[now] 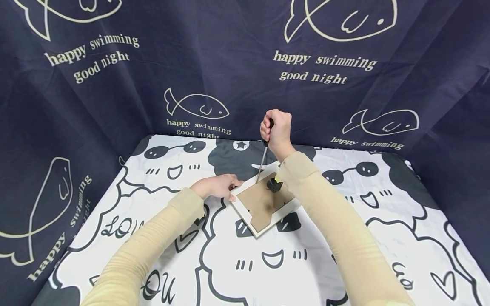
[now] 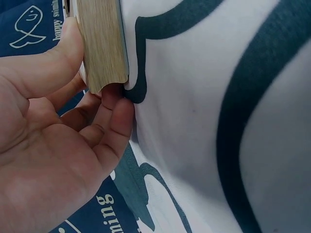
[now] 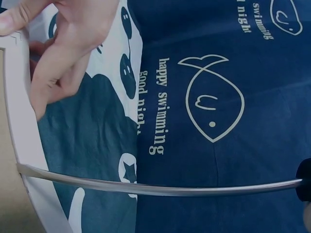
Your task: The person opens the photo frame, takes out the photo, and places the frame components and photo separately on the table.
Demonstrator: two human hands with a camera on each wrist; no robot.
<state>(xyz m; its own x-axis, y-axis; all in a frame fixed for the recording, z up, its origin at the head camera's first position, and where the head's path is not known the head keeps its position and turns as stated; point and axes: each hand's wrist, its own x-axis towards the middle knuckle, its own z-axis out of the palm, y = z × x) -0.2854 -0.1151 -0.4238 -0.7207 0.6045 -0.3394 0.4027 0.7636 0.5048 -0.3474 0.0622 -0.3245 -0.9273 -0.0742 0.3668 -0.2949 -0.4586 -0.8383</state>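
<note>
White rectangular picture frame with brown backing (image 1: 257, 202): view centre, inside black-and-white printed cloth (image 1: 317, 263) edges. Left hand (image 1: 219, 186) pinches its left corner; raised right hand (image 1: 278, 127) grips black-handled steel screwdriver (image 3: 160, 190), tip at inner edge.

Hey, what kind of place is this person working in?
Probably a makeshift indoor work booth: dark fish-print curtains hang behind and at both sides, a cartoon-print cloth spreads flat below, and a long-shafted tool stands at a white frame.
</note>
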